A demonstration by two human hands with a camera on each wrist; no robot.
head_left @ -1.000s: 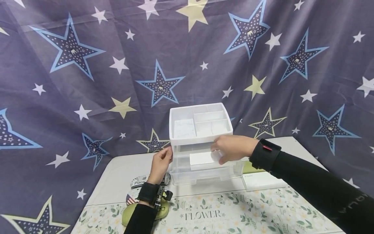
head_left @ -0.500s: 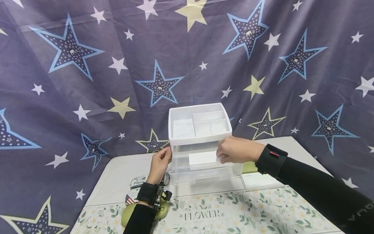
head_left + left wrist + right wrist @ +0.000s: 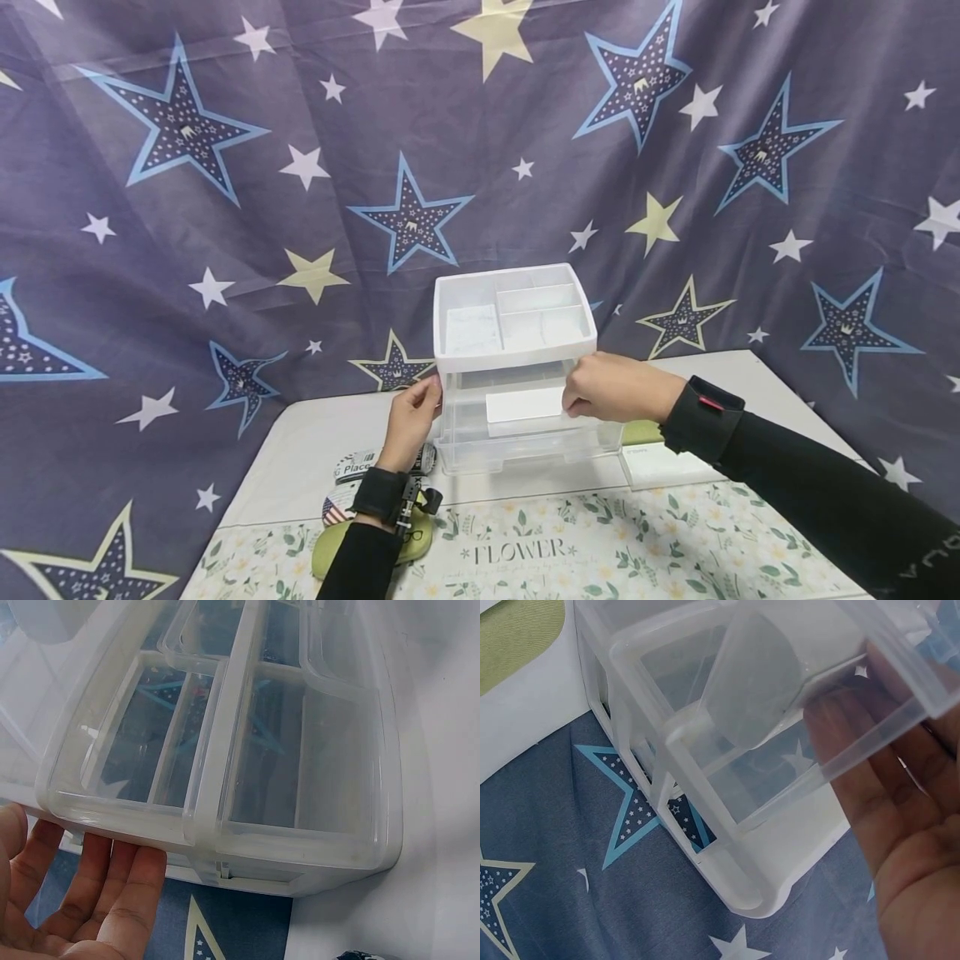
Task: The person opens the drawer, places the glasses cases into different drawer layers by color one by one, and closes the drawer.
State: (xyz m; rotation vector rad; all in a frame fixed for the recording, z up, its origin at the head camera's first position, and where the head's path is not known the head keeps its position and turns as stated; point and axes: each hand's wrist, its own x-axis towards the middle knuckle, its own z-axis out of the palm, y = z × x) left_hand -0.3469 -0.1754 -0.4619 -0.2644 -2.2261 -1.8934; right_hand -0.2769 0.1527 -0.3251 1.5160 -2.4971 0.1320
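Resting 4 straight fingers [image 3: 127, 909] of the left hand [image 3: 408, 425] against the clear drawer unit [image 3: 517, 363]! And there, with the right hand [image 3: 618, 388] at the white box [image 3: 522, 406], inside the pulled-out drawer [image 3: 517, 454]: gripping or merely touching, impossible to tell!

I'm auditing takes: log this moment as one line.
left hand: at organizer, left side | right hand: at white box, right end | white box: in open lower drawer
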